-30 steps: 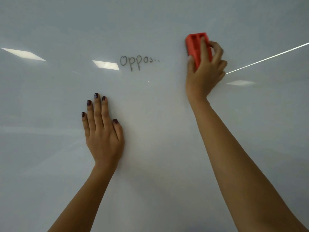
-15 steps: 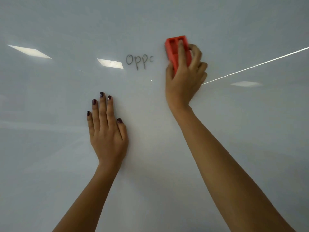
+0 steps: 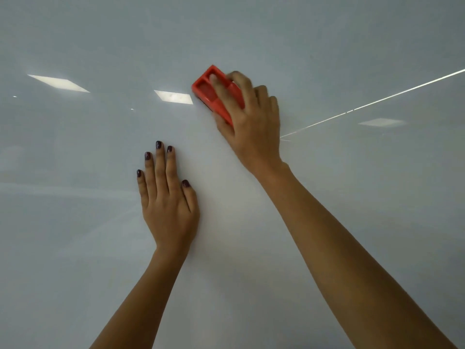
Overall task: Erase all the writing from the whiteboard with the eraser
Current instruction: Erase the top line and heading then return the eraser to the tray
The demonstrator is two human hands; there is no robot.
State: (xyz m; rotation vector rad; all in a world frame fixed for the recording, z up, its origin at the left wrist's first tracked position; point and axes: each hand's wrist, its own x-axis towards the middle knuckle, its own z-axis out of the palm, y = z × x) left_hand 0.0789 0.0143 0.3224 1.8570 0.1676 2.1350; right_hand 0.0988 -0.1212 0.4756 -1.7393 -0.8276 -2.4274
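The whiteboard (image 3: 75,222) fills the whole view, glossy and pale. My right hand (image 3: 251,122) grips a red plastic eraser (image 3: 205,90) and presses it flat against the board, tilted with its upper end to the left. The eraser and hand cover the spot where the word stood; no writing shows anywhere on the visible board. My left hand (image 3: 168,200) lies flat on the board below and left of the eraser, fingers together, nails dark, holding nothing.
Bright reflections of ceiling lights (image 3: 173,96) lie on the board to the left of the eraser, and a thin reflected light line (image 3: 377,102) runs up to the right edge.
My right hand has swept the eraser leftward across the word "Oppos..", wiping its letters one after another until none show. My left hand has stayed flat on the board.
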